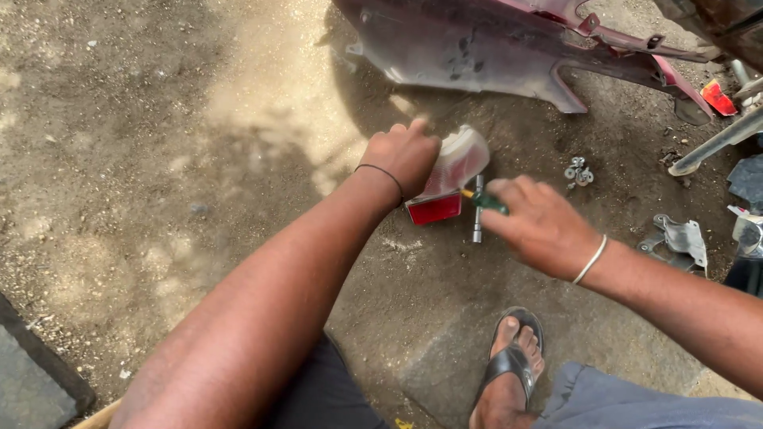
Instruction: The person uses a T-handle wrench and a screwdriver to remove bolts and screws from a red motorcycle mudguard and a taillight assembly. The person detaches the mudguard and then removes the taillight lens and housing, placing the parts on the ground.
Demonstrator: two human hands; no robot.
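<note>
Left hand [407, 155] gripping a red-and-clear tail lamp [450, 176] just above the dirt ground [159, 159], right hand [539, 224] closed on a green-handled screwdriver [482, 200] at the lamp's edge, socket tool [477, 224] beneath, washers [579, 171] nearby, maroon panel [493, 48] beyond.

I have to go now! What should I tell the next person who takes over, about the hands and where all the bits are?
Left hand: gripping the tail light unit, red and clear lenses, held just above the dirt ground.
Right hand: holding a green-handled screwdriver, tip toward the light.
A metal socket tool lies under the screwdriver.
Loose washers and bolts sit to the right; a metal bracket is further right.
The maroon body panel lies beyond.
Done: light is off the vehicle. Whether its screws are out, I cannot tell.
</note>
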